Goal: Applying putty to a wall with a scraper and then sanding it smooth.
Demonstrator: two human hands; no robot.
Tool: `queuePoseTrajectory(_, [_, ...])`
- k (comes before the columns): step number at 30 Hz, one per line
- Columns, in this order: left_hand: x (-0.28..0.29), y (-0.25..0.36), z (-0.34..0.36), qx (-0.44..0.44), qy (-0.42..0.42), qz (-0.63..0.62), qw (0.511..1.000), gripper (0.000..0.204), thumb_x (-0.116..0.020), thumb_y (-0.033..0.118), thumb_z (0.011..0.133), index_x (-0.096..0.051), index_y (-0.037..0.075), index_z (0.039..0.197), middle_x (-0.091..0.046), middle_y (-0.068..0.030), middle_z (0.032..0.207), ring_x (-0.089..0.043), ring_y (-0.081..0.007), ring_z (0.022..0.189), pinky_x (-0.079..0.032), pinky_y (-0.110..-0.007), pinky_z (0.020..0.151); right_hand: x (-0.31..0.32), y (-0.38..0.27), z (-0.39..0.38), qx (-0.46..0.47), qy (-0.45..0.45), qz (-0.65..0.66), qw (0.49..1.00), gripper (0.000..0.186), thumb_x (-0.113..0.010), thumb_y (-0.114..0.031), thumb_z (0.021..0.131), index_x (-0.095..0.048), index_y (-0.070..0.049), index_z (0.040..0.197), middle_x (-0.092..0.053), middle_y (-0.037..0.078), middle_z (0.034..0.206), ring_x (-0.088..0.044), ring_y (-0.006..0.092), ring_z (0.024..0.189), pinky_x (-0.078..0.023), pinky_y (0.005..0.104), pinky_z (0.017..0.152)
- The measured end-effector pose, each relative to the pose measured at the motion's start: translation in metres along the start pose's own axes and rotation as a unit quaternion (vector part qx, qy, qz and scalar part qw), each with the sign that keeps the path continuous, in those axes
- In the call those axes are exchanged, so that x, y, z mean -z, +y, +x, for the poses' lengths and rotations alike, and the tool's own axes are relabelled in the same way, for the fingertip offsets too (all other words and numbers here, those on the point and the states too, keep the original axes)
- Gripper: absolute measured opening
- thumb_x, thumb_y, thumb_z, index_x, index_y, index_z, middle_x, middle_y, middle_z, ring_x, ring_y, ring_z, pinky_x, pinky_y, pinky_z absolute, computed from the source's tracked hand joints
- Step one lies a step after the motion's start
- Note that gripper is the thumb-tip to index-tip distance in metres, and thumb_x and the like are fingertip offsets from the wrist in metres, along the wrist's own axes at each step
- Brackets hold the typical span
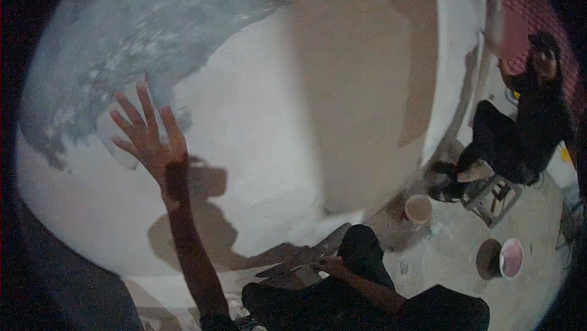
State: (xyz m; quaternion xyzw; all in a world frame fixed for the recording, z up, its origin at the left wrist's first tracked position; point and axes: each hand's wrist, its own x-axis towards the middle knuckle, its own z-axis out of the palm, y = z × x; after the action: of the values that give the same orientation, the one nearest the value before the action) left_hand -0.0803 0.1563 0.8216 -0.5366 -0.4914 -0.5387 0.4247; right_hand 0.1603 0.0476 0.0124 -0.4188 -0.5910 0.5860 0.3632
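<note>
Against the wall (257,123), at the lower edge of its grey, rough patch (122,37), the left hand (147,135) is laid flat with the fingers spread and nothing grasped. White, smoother coating is seen on the wall below and to the right of that patch, and a tan, bare-looking band is noted further right. Low down beside the wall's base, the right hand (333,265) is closed on a flat trowel-like tool (306,256), held level; its load cannot be made out in the dim light. Dark trousers (367,294) are seen beneath that hand.

Away from the wall, on the floor (452,245), a small pale bucket (419,208) stands near the wall's foot, and a second container with a pinkish lid or rim (510,257) stands well beyond it. Another person in dark clothing (526,135) is seated on a low stool (495,199) beside the wall's far end.

It is judged that the surface check is best done with a light, flat palm, so that the fresh coating is not marked, while the tool is kept level.
</note>
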Motion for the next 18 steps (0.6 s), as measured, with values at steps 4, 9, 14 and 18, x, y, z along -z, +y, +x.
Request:
queuePoseTrajectory(4, [-0.009,0.016,0.006,-0.167,-0.042,0.11,0.979,0.062,-0.049,0.037,0.096,-0.025,0.032,0.152,-0.011,-0.0062,0.161,-0.013,-0.0346,0.147,-0.009,-0.065,0.111,-0.062,-0.141,-0.004,-0.076,-0.109,-0.148,0.98,0.055,-0.052,-0.058,0.092,-0.06,-0.014,0.125,-0.061,0.016,0.109,-0.058,0.0294,0.101,-0.046,0.0456,0.09])
queuePoseTrajectory(9, [-0.007,0.026,-0.069,-0.253,-0.203,0.046,0.945,0.065,-0.053,0.04,0.093,-0.027,0.032,0.151,-0.012,-0.0057,0.161,-0.013,-0.0345,0.147,-0.007,-0.064,0.112,-0.049,-0.141,-0.02,0.308,0.075,-0.598,0.736,0.053,-0.053,-0.058,0.092,-0.062,-0.011,0.117,-0.062,0.016,0.101,-0.061,0.0272,0.092,-0.048,0.0451,0.086])
queuePoseTrajectory(14, [-0.004,-0.033,-0.069,-0.145,-0.037,-0.067,0.987,0.062,-0.053,0.035,0.094,-0.032,0.02,0.15,-0.017,-0.0159,0.158,-0.016,-0.0339,0.146,-0.011,-0.057,0.115,-0.037,-0.086,-0.01,0.124,0.119,-0.383,0.908,0.053,-0.055,-0.058,0.09,-0.067,-0.009,0.108,-0.064,0.013,0.078,-0.06,0.0222,0.065,-0.051,0.0417,0.067])
queuePoseTrajectory(18, [0.029,-0.024,-0.017,-0.011,0.016,-0.153,0.988,0.061,-0.056,0.031,0.095,-0.034,0.014,0.149,-0.018,-0.0158,0.158,-0.019,-0.0368,0.145,-0.02,-0.054,0.114,-0.052,-0.152,0.001,-0.059,-0.049,-0.309,0.948,0.057,-0.055,-0.062,0.088,-0.07,-0.008,0.099,-0.063,0.014,0.071,-0.06,0.021,0.061,-0.051,0.0419,0.062])
